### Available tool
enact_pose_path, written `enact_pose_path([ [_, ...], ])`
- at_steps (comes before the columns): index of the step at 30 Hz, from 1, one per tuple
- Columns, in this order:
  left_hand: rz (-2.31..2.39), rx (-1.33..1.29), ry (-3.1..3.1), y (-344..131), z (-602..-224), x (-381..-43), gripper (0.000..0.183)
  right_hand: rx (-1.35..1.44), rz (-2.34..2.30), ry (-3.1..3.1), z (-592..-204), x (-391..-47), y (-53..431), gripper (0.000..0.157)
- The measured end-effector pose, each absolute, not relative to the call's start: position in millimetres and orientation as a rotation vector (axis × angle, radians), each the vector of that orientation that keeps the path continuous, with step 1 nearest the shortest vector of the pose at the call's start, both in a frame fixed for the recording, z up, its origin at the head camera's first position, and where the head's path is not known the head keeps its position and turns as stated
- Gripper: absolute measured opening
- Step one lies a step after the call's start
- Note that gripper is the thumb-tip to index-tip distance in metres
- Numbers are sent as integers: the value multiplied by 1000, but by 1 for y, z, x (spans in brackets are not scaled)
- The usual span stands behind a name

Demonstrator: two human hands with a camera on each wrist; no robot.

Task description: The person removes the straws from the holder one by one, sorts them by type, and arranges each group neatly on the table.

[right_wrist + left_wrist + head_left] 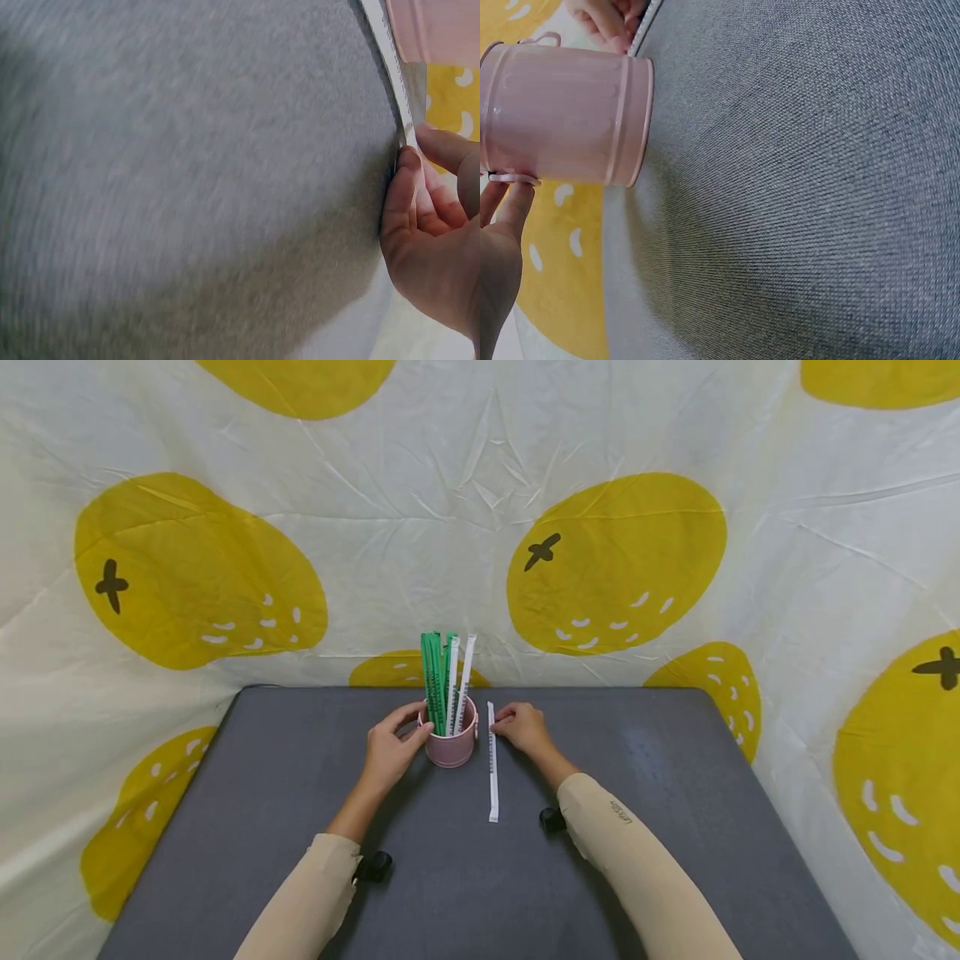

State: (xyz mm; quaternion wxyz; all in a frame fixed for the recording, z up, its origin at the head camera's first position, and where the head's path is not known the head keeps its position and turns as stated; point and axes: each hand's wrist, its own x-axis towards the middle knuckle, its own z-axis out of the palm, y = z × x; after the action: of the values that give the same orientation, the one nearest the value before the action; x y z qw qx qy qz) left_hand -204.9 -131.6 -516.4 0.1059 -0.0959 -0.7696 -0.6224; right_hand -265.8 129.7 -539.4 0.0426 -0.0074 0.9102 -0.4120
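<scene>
A small pink metal pail [450, 752] stands upright on the table, with green wrapped straws [432, 681] and white wrapped straws [464, 681] rising out of it. My left hand [390, 750] holds the pail at its left side, thumb at the front of the rim; in the left wrist view its fingers [514, 208] meet the side loop. Just right of the pail, a single white paper-wrapped straw [492, 777] lies along the table, pointing away from me. Near its far end my right hand [525, 728] pinches it between thumb and fingers [405, 184].
The dark grey table [247, 827] has its back edge right behind the pail. A white cloth [420, 568] with yellow fruit prints hangs behind and at both sides. Small black wrist cameras [373, 866] sit on both sleeves.
</scene>
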Motion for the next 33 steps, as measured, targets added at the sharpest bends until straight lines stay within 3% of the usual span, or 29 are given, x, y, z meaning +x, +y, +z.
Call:
enact_pose_path([
  [9,-1837,-300,-2266,-132,-513,-199,41,-171,-1472,2695,-532,-270,139,21],
  [14,-1873,-273,-2275,-127,-491,-188,41,-242,-1660,2578,-513,-273,137,26],
  [22,-1882,-266,-2262,-128,-491,-189,41,-292,-1828,2450,-483,-280,122,35],
  [33,-1863,-287,-2286,-128,-488,-191,39,-281,-1877,2407,-459,-290,102,32],
])
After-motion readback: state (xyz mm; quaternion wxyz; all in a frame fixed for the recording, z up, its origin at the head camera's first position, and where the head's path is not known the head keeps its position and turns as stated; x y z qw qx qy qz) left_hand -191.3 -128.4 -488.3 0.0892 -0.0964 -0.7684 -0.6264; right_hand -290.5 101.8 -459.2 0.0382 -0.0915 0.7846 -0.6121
